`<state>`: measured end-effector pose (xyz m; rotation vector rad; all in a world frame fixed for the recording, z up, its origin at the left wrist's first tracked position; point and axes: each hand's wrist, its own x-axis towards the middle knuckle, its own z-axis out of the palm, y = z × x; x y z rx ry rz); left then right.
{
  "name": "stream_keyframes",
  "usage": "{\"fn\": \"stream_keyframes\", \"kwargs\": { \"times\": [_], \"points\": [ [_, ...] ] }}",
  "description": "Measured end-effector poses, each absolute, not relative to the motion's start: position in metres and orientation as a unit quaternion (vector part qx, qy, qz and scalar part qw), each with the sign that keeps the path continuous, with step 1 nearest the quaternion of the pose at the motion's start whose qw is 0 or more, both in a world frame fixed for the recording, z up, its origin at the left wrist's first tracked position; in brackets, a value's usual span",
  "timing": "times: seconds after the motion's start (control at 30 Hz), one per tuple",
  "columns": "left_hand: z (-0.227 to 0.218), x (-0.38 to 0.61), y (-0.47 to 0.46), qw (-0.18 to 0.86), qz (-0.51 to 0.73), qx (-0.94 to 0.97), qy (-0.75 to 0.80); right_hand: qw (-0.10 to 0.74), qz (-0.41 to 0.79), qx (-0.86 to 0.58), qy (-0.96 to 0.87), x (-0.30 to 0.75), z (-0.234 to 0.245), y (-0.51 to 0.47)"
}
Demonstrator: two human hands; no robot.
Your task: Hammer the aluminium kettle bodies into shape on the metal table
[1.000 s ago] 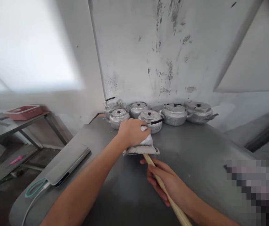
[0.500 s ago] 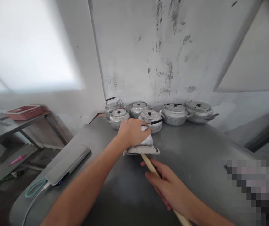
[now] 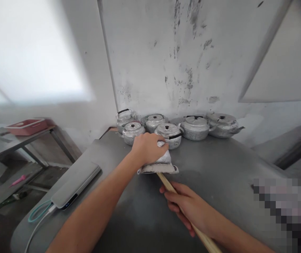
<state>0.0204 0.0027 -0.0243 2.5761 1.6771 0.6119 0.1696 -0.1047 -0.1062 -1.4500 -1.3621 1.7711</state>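
My left hand (image 3: 148,148) is closed over a silvery metal piece (image 3: 159,165) that sits on the end of a wooden stick (image 3: 167,184), pressing it on the grey metal table (image 3: 226,168). My right hand (image 3: 186,206) is wrapped round the stick a little below that piece. The stick runs down toward the bottom right edge of the picture. Just beyond my left hand stands a row of several aluminium kettles (image 3: 169,134) against the stained white wall.
A grey power bank (image 3: 74,183) with a teal cable (image 3: 38,211) lies at the table's left edge. To the left stands a second metal table (image 3: 10,142) bearing a red tray (image 3: 26,125). A pixelated patch covers the lower right.
My right hand slid slightly along the stick, down and then back up a little. The left hand and the metal piece have stayed put.
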Motion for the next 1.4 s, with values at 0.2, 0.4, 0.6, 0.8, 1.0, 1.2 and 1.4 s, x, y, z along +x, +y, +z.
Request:
{"fn": "stream_keyframes", "kwargs": {
  "times": [0.2,0.4,0.6,0.8,1.0,1.2,1.4],
  "points": [
    [-0.024,0.02,0.003,0.011,0.194,0.819,0.54,0.251,0.647,-0.511,-0.507,0.166,-0.108,-0.109],
    [-0.025,0.019,0.004,0.013,0.188,0.821,0.539,0.252,0.62,-0.524,-0.526,0.167,-0.109,-0.11],
    [-0.027,0.019,0.005,0.009,0.193,0.824,0.533,0.244,0.596,-0.535,-0.546,0.168,-0.114,-0.111],
    [-0.025,0.019,0.004,0.009,0.189,0.824,0.535,0.208,0.583,-0.544,-0.566,0.168,-0.118,-0.112],
    [-0.023,0.02,0.003,0.014,0.188,0.823,0.536,0.22,0.571,-0.559,-0.559,0.17,-0.116,-0.11],
    [-0.025,0.019,0.005,0.011,0.196,0.823,0.533,0.251,0.578,-0.551,-0.547,0.167,-0.114,-0.109],
    [-0.025,0.019,0.005,0.013,0.195,0.822,0.535,0.215,0.594,-0.559,-0.537,0.165,-0.112,-0.112]
  ]
}}
